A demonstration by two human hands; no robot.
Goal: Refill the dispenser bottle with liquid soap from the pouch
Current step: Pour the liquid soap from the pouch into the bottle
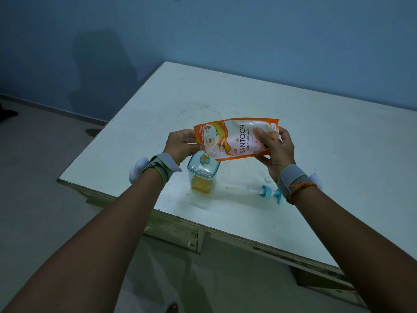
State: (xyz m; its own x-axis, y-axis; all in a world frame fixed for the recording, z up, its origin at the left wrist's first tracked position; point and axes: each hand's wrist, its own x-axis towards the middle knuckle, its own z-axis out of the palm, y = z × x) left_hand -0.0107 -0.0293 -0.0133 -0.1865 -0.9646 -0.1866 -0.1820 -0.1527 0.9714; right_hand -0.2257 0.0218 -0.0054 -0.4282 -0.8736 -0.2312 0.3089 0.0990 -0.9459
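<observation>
Clear square dispenser bottle (203,175), upright near the front left edge of the white table (316,136), its open neck uppermost and amber soap (201,184) filling roughly the lower part. Orange-and-white pouch (237,137), held on its side just above the bottle, tilted with its left corner down; the spout (205,157) at that corner sits in the bottle's neck. Left hand (181,144), fingers curled round the pouch's left end beside the spout. Right hand (276,150), thumb across the printed face and fingers behind, grasping the pouch's right end. Both wrists carry grey straps (161,168). Pump head (262,191), blue with a clear tube, lying flat on the table to the right of the bottle, partly hidden by the right wrist.
</observation>
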